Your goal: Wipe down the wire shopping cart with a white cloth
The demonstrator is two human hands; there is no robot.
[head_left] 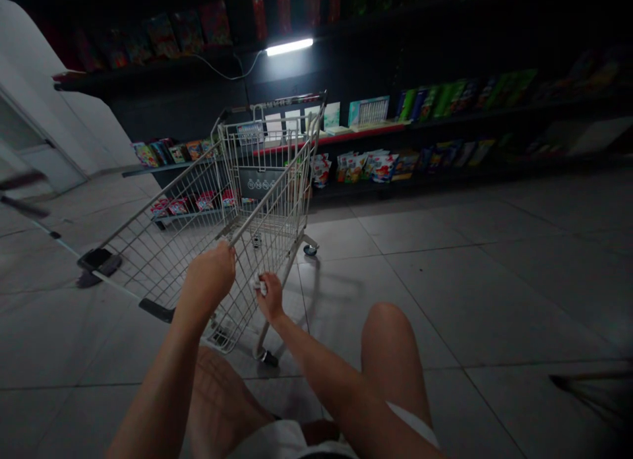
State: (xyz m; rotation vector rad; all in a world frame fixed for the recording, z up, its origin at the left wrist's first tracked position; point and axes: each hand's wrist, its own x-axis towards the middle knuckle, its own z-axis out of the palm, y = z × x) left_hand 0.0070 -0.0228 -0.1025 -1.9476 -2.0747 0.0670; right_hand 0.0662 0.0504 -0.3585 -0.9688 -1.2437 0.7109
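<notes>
Several dark store shelves of packaged goods, then a wire shopping cart on a tiled floor; left hand clenched on the cart's rim, right hand pinching a small white item just beside the side wires.

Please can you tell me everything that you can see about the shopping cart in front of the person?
The shopping cart is a wire-mesh basket of pale grey metal on a frame with castor wheels. It stands on a tiled floor, facing dark shelves. Black plastic pieces sit on its near rim, and a dark bar crosses its far top end. The person's left hand grips the top rim; the right hand holds a small white object against the wire side.
</notes>
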